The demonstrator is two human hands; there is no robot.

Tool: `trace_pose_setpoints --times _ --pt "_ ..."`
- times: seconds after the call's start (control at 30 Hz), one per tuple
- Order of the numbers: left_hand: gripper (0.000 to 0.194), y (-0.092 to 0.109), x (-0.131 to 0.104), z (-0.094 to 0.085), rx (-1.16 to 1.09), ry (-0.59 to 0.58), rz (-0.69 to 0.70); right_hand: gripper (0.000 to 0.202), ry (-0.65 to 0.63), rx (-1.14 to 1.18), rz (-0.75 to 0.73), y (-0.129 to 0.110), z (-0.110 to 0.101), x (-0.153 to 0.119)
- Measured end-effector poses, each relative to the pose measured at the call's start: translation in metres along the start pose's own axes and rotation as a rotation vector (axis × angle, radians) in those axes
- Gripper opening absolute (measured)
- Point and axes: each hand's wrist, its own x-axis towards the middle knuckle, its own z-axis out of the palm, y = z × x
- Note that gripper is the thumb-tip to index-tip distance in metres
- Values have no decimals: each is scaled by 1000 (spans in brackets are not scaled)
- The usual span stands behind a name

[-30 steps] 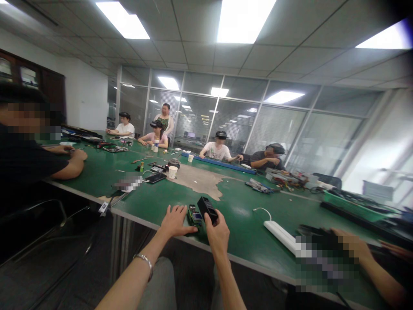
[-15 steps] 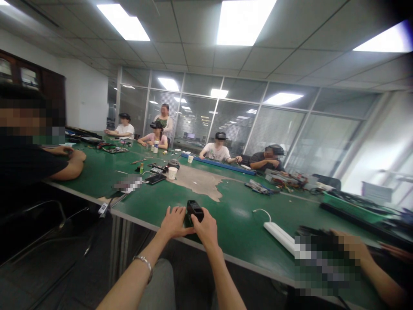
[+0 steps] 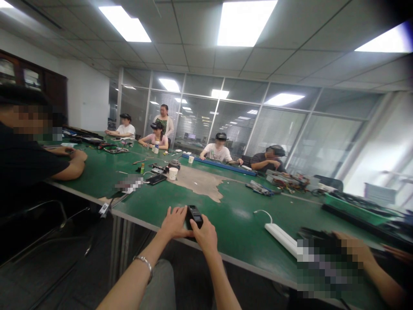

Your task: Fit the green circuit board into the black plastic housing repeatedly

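A small black box-shaped device [image 3: 194,214] with a lighter panel on its upper face is at the near edge of the green table [image 3: 241,241]. My right hand [image 3: 206,234] grips it from the right, the thumb laid on its near end; the other fingers are hidden behind it. From the left, my left hand [image 3: 175,221] rests with fingers stretched out and thumb pointing towards the device. Its index fingertip is beside the device, seemingly touching it. A silver bracelet circles the left wrist.
A white power strip [image 3: 280,239] lies to the right, near a co-worker's hand [image 3: 350,247]. Ahead are a paper cup [image 3: 173,173], a phone [image 3: 156,179] and pliers-like tools [image 3: 260,188]. A green basket [image 3: 355,209] stands at right. Several people sit around the table.
The device has turned slightly and sits a little lower between my hands, its top tilted more towards me. My hands stay nearly in place.
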Motion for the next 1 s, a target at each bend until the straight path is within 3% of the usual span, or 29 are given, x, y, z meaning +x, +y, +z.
trace_pose_setpoints --times 0.27,0.43,0.53,0.73,1.0 --pt "103 0 -1 -2 -26 -17 -15 44 62 110 11 -4 0 -1" --pt "108 -1 0 0 -36 -9 -11 57 254 239 -7 -2 -17 10" --pt "108 0 0 0 -26 -26 -27 59 293 217 28 12 -24 13" --pt "108 -1 1 1 -27 -18 -15 59 224 88 156 50 -6 7" --pt "105 0 0 0 -21 -10 -11 74 336 2 35 62 8 -1"
